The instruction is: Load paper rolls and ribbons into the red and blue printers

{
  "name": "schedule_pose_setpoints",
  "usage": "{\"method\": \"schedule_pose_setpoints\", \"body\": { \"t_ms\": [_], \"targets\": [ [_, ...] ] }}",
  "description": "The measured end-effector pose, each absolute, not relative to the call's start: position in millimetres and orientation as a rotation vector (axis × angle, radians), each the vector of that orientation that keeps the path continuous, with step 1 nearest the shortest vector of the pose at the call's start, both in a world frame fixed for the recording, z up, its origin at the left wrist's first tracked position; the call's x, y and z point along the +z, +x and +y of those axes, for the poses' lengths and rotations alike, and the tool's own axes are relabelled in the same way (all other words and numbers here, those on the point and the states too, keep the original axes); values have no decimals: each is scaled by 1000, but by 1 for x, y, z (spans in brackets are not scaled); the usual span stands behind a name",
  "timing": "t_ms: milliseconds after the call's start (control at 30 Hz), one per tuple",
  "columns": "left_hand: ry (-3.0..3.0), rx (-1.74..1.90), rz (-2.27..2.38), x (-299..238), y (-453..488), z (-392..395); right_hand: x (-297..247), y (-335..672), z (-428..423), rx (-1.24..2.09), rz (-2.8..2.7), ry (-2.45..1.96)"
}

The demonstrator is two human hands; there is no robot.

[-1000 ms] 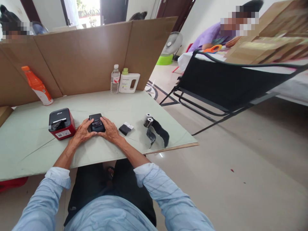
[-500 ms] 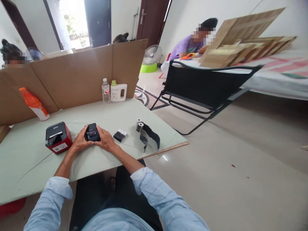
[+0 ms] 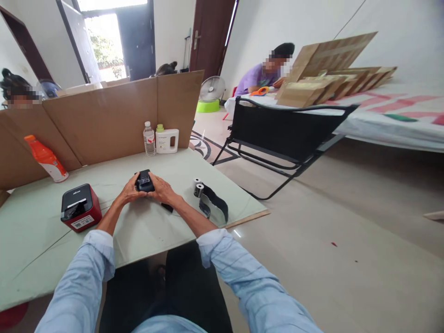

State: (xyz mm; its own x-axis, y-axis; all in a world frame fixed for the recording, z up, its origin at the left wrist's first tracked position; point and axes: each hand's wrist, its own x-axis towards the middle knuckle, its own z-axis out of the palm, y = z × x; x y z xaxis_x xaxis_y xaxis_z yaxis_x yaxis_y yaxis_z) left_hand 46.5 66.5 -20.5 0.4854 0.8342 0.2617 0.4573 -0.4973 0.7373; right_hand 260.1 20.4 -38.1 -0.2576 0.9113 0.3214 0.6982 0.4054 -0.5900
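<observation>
Between my two hands is a small black printer (image 3: 144, 181), a boxy device with a shiny dark strip on its top. My left hand (image 3: 130, 190) grips its left side and my right hand (image 3: 160, 188) its right side, thumbs at the near edge. Whether it rests on the table or is slightly raised, I cannot tell. A small dark piece (image 3: 167, 207) lies partly hidden under my right wrist. To the left stands a red and black printer (image 3: 81, 208) with dark film on its top. On the right, rolls (image 3: 198, 189) trail a curling black strip (image 3: 218, 203).
A pale green tabletop (image 3: 138, 236) has a cardboard screen (image 3: 114, 118) along its back. Before it stand an orange bottle (image 3: 46, 159), a water bottle (image 3: 149, 140) and a white jug (image 3: 166, 143). A black folding chair (image 3: 274, 132) is at right; beyond, a person (image 3: 256, 78) sits near cardboard boxes (image 3: 305, 90).
Both hands have carried the black printer right and slightly away from me, farther from the red printer. My right forearm now covers most of the small black-and-white piece. The view has shifted a little.
</observation>
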Motion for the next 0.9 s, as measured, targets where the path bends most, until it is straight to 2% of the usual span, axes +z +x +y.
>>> {"method": "schedule_pose_setpoints", "body": {
  "t_ms": [267, 367, 633, 900],
  "targets": [
    [2143, 748, 1193, -35, 92, 79, -30, 294, 20, 511, -2032, -1585],
    [2159, 735, 1291, -39, 94, 70, -26, 285, 0, 378, -1959, -1666],
    [2236, 583, 1503, -25, 85, 23, -31, 264, -66, 183, -2011, -1950],
    [2329, 587, 1399, -18, 60, -43, -44, 284, -71, 102, -2038, -2065]
  ]
}}
